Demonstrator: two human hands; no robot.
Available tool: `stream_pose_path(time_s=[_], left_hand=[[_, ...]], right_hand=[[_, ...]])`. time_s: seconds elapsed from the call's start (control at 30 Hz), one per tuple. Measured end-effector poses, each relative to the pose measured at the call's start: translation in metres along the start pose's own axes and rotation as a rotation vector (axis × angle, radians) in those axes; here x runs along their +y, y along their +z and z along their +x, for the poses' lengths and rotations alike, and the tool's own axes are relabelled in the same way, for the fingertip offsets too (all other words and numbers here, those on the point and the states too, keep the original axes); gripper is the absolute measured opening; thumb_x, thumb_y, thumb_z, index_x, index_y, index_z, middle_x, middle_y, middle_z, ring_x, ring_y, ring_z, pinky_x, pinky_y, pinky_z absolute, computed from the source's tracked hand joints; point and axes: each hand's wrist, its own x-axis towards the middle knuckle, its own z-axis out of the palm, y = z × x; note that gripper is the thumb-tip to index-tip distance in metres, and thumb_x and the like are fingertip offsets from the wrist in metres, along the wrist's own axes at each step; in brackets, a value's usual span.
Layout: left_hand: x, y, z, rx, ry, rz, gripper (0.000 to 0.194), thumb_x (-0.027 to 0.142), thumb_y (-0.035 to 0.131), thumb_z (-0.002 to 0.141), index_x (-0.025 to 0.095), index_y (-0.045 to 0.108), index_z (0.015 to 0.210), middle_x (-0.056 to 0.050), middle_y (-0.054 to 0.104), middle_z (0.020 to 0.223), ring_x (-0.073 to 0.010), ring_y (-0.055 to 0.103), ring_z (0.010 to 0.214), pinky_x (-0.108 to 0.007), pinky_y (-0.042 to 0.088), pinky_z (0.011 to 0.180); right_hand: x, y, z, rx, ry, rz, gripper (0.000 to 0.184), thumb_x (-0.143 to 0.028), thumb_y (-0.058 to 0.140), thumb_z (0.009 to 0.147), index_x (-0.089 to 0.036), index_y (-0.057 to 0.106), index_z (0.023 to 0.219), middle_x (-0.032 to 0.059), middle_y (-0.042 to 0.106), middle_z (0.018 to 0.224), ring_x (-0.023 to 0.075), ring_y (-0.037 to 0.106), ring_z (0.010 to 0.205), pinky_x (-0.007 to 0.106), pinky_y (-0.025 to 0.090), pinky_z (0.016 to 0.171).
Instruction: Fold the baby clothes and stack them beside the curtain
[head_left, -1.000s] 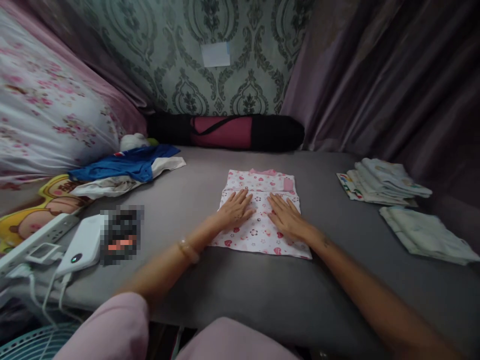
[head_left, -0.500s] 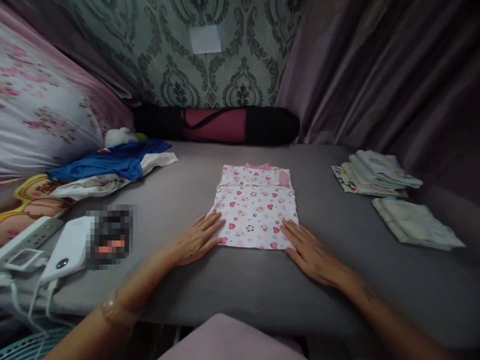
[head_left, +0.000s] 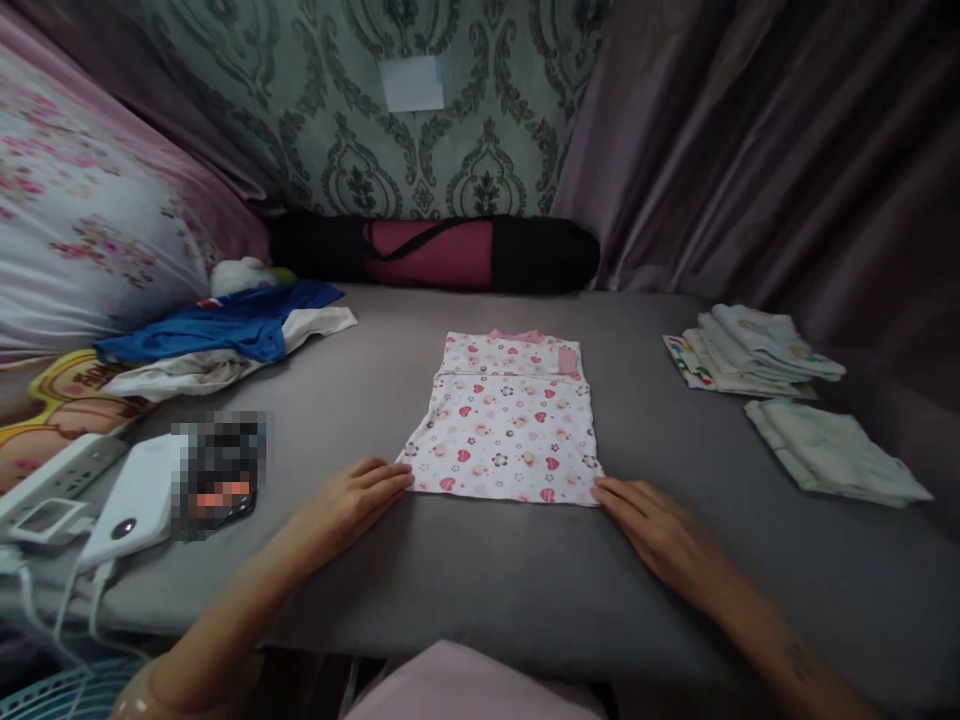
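A small white shirt (head_left: 510, 430) printed with pink hearts and flowers lies flat on the grey bed sheet, in front of me. Its sleeves seem folded across the top, where a pink cuff (head_left: 568, 361) and a pink collar edge (head_left: 516, 336) show. My left hand (head_left: 352, 505) grips the lower left corner, fingers pressed together and the thumb hidden. At the lower right corner, my right hand (head_left: 660, 530) has its fingertips closed on the hem. Between the two hands the bottom hem runs nearly straight.
Folded cloths (head_left: 757, 345) are stacked at the right, with another folded cloth (head_left: 836, 452) nearer me. Blue and white clothes (head_left: 225, 325) lie at the left, beyond a white power bank (head_left: 139, 500) and a power strip (head_left: 64, 475). A black and maroon bag (head_left: 431, 252) lines the wall.
Both hands have slid outward and slightly toward me, from lying flat on the shirt's sides to its bottom corners. The lower part of the shirt now spreads wider.
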Motion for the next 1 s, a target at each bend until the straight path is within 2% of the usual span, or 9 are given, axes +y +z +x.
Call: stream_pose_path(time_s=[0.13,0.27,0.43,0.6,0.8,0.9,1.0], left_hand=[[0.002,-0.003,0.003,-0.019,0.025,-0.007,0.037,0.022,0.037,0.097,0.026,0.054,0.129,-0.006,0.062,0.125,-0.0198,0.055,0.112,-0.035,0.051,0.093],[0.002,-0.009,0.007,-0.026,0.043,-0.075,0.038,0.016,0.036,0.095,0.026,0.056,0.125,-0.007,0.063,0.122,-0.0198,0.056,0.112,-0.035,0.051,0.093],[-0.004,-0.01,0.011,0.001,0.016,-0.095,0.037,0.012,0.037,0.092,0.025,0.058,0.12,-0.008,0.063,0.116,-0.0191,0.057,0.107,-0.032,0.051,0.09],[-0.006,-0.003,0.02,0.069,-0.008,-0.053,0.032,0.014,0.037,0.092,0.022,0.059,0.114,-0.009,0.063,0.107,-0.0191,0.056,0.099,-0.031,0.05,0.086],[-0.011,0.006,0.032,0.141,-0.042,0.025,0.023,0.025,0.039,0.095,0.021,0.061,0.1,-0.008,0.063,0.097,-0.0197,0.054,0.089,-0.033,0.047,0.08],[-0.015,0.008,0.033,0.2,-0.108,0.003,0.02,0.03,0.043,0.093,0.021,0.061,0.099,-0.007,0.064,0.096,-0.02,0.056,0.089,-0.033,0.046,0.08],[-0.016,0.007,0.034,0.295,-0.283,-0.096,0.017,0.034,0.048,0.088,0.022,0.059,0.093,-0.003,0.063,0.087,-0.018,0.057,0.081,-0.03,0.046,0.074]], right_hand=[[0.0,0.004,0.0,0.012,0.001,-0.014,0.05,-0.006,0.036,0.089,-0.025,0.055,0.131,0.0077,0.062,0.124,0.0231,0.059,0.109,0.042,0.053,0.09],[0.004,0.006,0.002,0.047,0.041,0.084,0.053,-0.004,0.032,0.088,-0.025,0.053,0.131,0.0078,0.063,0.122,0.0209,0.058,0.111,0.04,0.053,0.092],[0.004,0.005,0.006,0.106,0.11,0.199,0.047,-0.01,0.034,0.09,-0.028,0.056,0.127,0.0066,0.063,0.119,0.0193,0.06,0.11,0.037,0.053,0.093],[0.001,0.005,0.009,0.099,0.113,0.228,0.04,-0.016,0.039,0.091,-0.028,0.057,0.125,0.0066,0.062,0.119,0.0201,0.06,0.109,0.036,0.053,0.093],[0.002,0.008,0.015,0.138,0.173,0.265,0.032,-0.02,0.04,0.093,-0.025,0.059,0.118,0.0079,0.063,0.114,0.0199,0.062,0.105,0.035,0.053,0.091],[0.002,0.007,0.02,0.159,0.193,0.285,0.031,-0.02,0.04,0.092,-0.024,0.061,0.114,0.0078,0.065,0.108,0.0206,0.062,0.101,0.036,0.054,0.088],[0.002,0.002,0.028,0.209,0.241,0.316,0.026,-0.025,0.041,0.093,-0.024,0.063,0.106,0.0075,0.066,0.1,0.0211,0.063,0.096,0.036,0.053,0.085]])
